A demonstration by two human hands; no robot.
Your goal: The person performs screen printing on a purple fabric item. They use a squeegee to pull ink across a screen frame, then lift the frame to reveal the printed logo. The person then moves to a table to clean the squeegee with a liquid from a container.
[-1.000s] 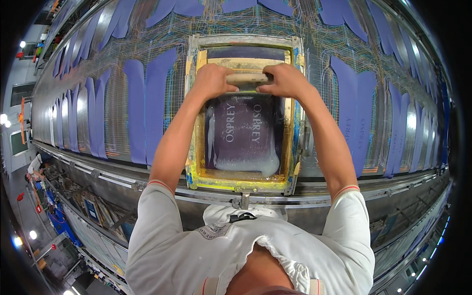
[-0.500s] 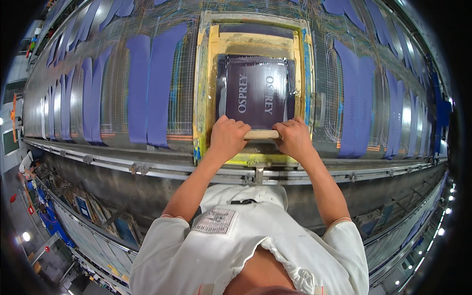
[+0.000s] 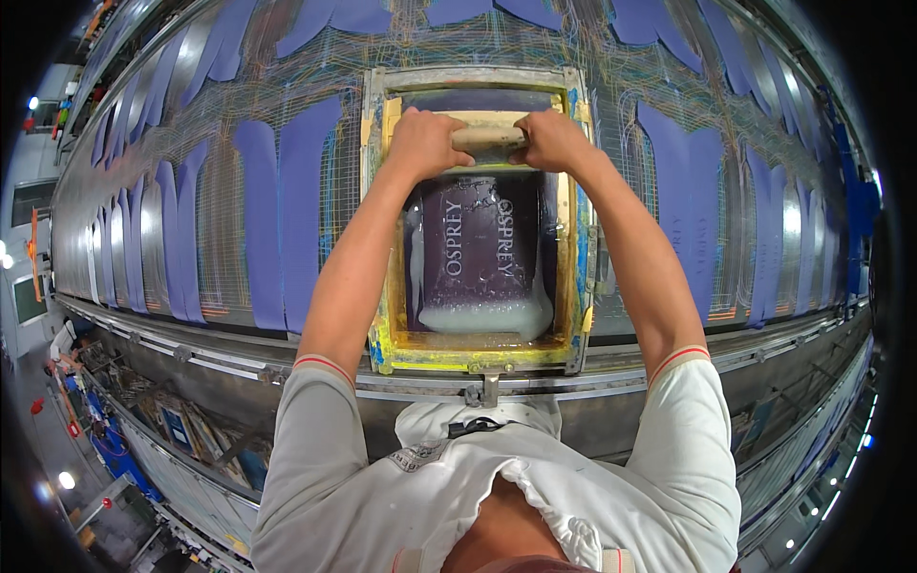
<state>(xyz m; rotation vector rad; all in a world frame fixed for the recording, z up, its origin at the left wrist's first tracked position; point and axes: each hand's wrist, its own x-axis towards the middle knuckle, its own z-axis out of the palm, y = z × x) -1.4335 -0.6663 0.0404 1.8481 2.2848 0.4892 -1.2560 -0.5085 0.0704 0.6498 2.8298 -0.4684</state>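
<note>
A squeegee (image 3: 489, 140) is gripped firmly by the left hand (image 3: 426, 143) and right hand (image 3: 556, 142) toward the far end of a framed screen (image 3: 449, 362).

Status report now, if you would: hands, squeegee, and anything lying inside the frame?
Left hand, right hand: both closed on squeegee. Squeegee near far end of frame. Pale paste pooled toward near end.

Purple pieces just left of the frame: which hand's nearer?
Left. The left hand grips the left end of the handle, right of those purple pieces; the right hand grips the right end, farther off.
</note>
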